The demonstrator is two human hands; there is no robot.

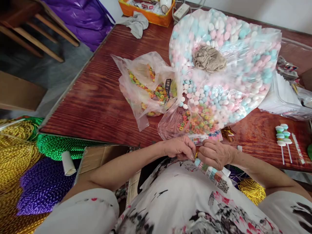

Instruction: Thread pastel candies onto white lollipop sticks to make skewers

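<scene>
My left hand and my right hand meet close to my body at the near edge of the wooden table. Both are closed in a pinch on a small printed candy packet that hangs down from my right hand, with a bit of gold twist tie between the fingertips. Just beyond my hands lies a clear bag of coloured ring candies. Behind it sits a huge bag of pink, blue and white round candies.
A second bag of ring candies lies mid-table. Two finished candy sticks lie at the right, beside stacked clear bags. Gold, green and purple tinsel rolls fill the lower left. An orange tray stands at the far edge.
</scene>
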